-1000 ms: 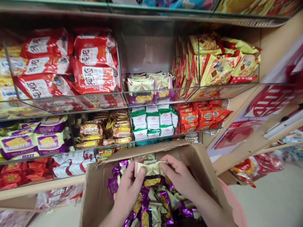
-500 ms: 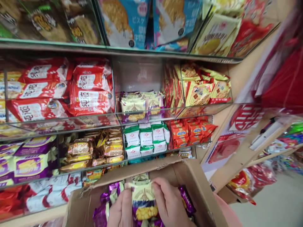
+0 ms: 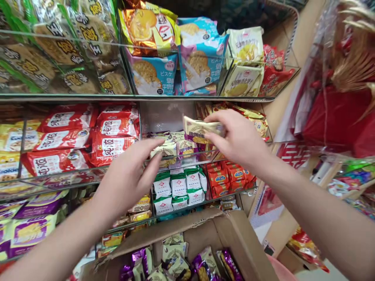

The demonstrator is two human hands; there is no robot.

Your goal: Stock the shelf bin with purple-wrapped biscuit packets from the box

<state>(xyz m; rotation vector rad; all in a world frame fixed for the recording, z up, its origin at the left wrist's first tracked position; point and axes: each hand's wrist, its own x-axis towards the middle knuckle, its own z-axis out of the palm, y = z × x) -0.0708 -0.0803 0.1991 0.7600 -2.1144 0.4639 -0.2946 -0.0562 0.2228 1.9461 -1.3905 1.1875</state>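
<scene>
**Flat cream-and-purple plastic packet (image 3: 193,129) pinched in right hand (image 3: 238,136)**

It is held just above matching packets (image 3: 186,147) in a clear-fronted shelf compartment (image 3: 165,117). The left hand (image 3: 131,175) is held beside them, thumb and fingers parted; contact cannot be told. Below, more are contained in an open brown cardboard box (image 3: 249,249).

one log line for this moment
right hand: holds cookie packet | left hand: at shelved packets, contact unclear | open carton below: more packets inside
</scene>
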